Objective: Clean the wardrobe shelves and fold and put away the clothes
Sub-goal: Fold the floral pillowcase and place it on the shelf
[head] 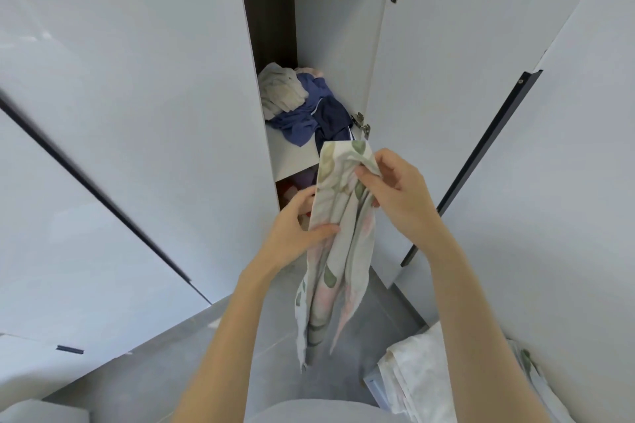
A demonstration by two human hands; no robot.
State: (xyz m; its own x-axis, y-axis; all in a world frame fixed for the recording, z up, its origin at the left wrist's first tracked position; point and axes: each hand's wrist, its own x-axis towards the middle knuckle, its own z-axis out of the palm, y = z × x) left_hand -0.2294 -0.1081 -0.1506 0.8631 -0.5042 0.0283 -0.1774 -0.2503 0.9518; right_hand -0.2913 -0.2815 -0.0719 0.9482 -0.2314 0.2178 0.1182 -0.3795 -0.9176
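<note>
A white cloth with green and pink leaf print [338, 251] hangs bunched in front of the open wardrobe. My right hand [395, 192] pinches its upper edge. Lower down, my left hand [297, 227] grips its left side, thumb across the fabric. On the white shelf [292, 154] behind lies a loose heap: a beige garment [280, 93], a blue garment [302, 120] and a dark navy one [335, 120]. Red and purple clothes [295, 185] show on the shelf below, mostly hidden by my hands.
The open wardrobe door [481, 113] with a dark edge handle [481, 161] stands to the right. Closed glossy doors [120, 148] fill the left. A pale patterned fabric pile [422, 378] lies at lower right on a grey tiled floor [268, 354].
</note>
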